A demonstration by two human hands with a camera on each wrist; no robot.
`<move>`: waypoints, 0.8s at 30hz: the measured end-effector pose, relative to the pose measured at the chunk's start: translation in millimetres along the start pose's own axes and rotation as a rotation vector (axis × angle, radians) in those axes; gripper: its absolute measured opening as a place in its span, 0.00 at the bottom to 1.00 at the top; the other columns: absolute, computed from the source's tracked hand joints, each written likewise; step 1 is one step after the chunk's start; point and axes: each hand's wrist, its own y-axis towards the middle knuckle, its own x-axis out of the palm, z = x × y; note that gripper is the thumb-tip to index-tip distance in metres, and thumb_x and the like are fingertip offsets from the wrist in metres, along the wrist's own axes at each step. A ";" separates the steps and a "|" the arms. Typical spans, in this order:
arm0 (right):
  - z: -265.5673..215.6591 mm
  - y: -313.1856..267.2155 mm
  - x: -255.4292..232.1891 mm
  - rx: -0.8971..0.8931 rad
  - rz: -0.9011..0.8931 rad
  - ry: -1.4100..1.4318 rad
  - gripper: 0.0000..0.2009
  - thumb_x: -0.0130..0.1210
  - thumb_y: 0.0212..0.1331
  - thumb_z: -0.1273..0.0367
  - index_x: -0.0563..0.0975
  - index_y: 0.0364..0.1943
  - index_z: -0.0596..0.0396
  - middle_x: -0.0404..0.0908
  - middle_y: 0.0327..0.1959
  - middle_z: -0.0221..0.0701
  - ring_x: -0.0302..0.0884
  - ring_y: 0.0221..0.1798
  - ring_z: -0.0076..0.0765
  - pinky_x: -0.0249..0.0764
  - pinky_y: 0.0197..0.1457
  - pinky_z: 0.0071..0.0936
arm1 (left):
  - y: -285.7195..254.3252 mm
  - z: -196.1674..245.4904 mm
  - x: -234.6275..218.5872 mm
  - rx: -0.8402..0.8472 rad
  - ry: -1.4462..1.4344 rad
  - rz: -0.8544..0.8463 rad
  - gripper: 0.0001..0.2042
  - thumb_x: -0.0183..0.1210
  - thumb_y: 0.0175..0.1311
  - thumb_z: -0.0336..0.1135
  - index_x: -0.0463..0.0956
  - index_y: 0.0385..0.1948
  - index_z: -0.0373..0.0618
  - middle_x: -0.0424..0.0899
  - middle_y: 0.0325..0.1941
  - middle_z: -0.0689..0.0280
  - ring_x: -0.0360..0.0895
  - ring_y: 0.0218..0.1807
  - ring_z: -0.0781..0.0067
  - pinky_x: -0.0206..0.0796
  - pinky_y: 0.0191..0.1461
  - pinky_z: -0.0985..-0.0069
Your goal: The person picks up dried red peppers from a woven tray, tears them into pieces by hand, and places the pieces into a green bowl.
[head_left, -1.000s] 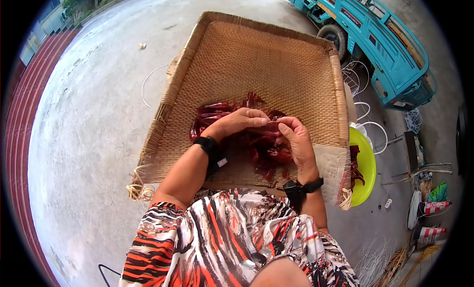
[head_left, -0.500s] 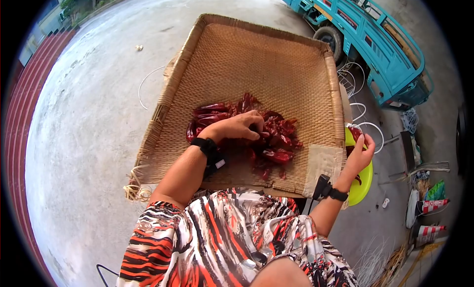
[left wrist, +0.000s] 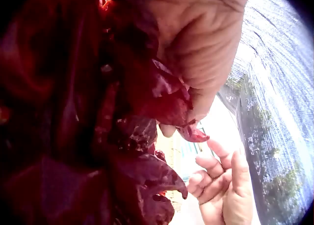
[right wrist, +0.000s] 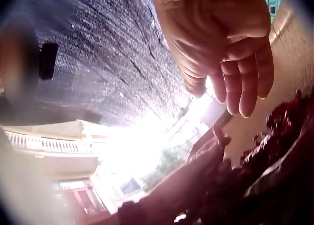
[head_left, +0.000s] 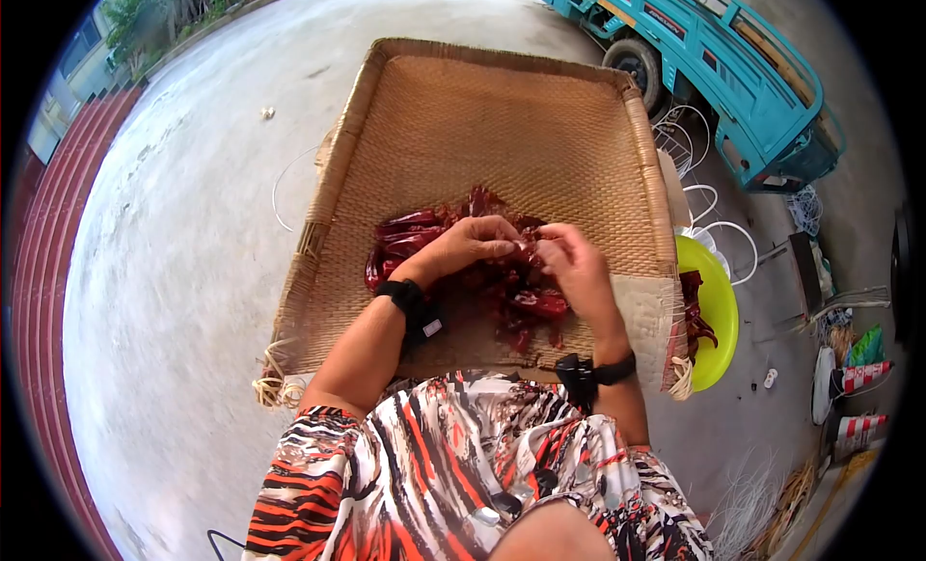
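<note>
Over a heap of dark red peppers (head_left: pixel 410 235) in a woven tray (head_left: pixel 492 117), the left hand (head_left: pixel 458 247) pinches a red pepper (left wrist: pixel 162 95), whose torn tip sticks out past the fingers in the left wrist view. Facing it from the right is the right hand (head_left: pixel 584 276), its fingertips close to that pepper. In the right wrist view the right hand (right wrist: pixel 221 38) has loosely bent fingers with nothing visible in them. Broken pepper pieces lie below both hands.
A yellow-green bowl (head_left: pixel 716 315) holding red peppers stands beyond the tray's right edge. White tubing (head_left: pixel 738 235) loops behind it. A teal cart (head_left: pixel 714 79) is at the back right, and red-and-white cones (head_left: pixel 861 428) are at the far right.
The right hand first went from beside the left hand out to the bowl, holding a red piece there, and has come back over the tray without it. The left hand has stayed over the heap.
</note>
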 end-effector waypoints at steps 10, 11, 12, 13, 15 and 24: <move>24.8 7.3 16.3 0.153 -0.058 0.400 0.07 0.54 0.67 0.66 0.78 0.38 0.56 0.77 0.27 0.22 0.72 0.28 0.15 0.71 0.30 0.16 | -6.4 18.9 7.5 -0.070 -0.166 0.065 0.12 0.58 0.67 0.38 0.76 0.44 0.41 0.81 0.38 0.67 0.77 0.43 0.77 0.68 0.52 0.78; 32.7 8.2 14.4 0.105 -0.005 0.424 0.07 0.54 0.68 0.67 0.77 0.38 0.56 0.77 0.28 0.22 0.72 0.28 0.15 0.72 0.31 0.16 | -4.4 15.0 4.4 -0.048 -0.136 0.064 0.12 0.56 0.69 0.39 0.75 0.45 0.41 0.81 0.38 0.67 0.77 0.43 0.77 0.68 0.52 0.78; 32.5 6.7 7.7 0.124 0.071 0.471 0.07 0.54 0.68 0.66 0.77 0.38 0.55 0.77 0.28 0.22 0.73 0.29 0.15 0.72 0.31 0.16 | -0.9 1.1 -4.7 0.014 -0.148 0.030 0.13 0.55 0.70 0.40 0.75 0.46 0.41 0.81 0.38 0.66 0.77 0.43 0.76 0.68 0.53 0.77; 30.5 6.1 1.5 0.140 0.141 0.524 0.07 0.54 0.68 0.66 0.77 0.38 0.55 0.78 0.28 0.22 0.73 0.29 0.15 0.72 0.31 0.16 | -0.5 1.1 -5.0 -0.015 -0.187 0.038 0.13 0.57 0.69 0.39 0.75 0.48 0.41 0.81 0.39 0.66 0.76 0.43 0.76 0.68 0.54 0.76; 37.0 3.3 -19.9 0.166 0.255 0.699 0.07 0.54 0.68 0.64 0.78 0.41 0.52 0.79 0.29 0.23 0.74 0.28 0.15 0.75 0.34 0.14 | -0.8 -0.7 -3.6 -0.037 -0.111 0.048 0.12 0.60 0.66 0.36 0.75 0.47 0.41 0.81 0.41 0.67 0.75 0.45 0.78 0.67 0.56 0.76; 96.6 -16.3 -130.0 0.031 0.719 1.489 0.07 0.51 0.68 0.67 0.78 0.39 0.54 0.79 0.29 0.25 0.73 0.27 0.23 0.76 0.40 0.25 | 1.1 -1.6 -4.4 -0.023 0.146 -0.024 0.14 0.64 0.60 0.32 0.76 0.46 0.40 0.79 0.47 0.70 0.73 0.50 0.79 0.64 0.59 0.78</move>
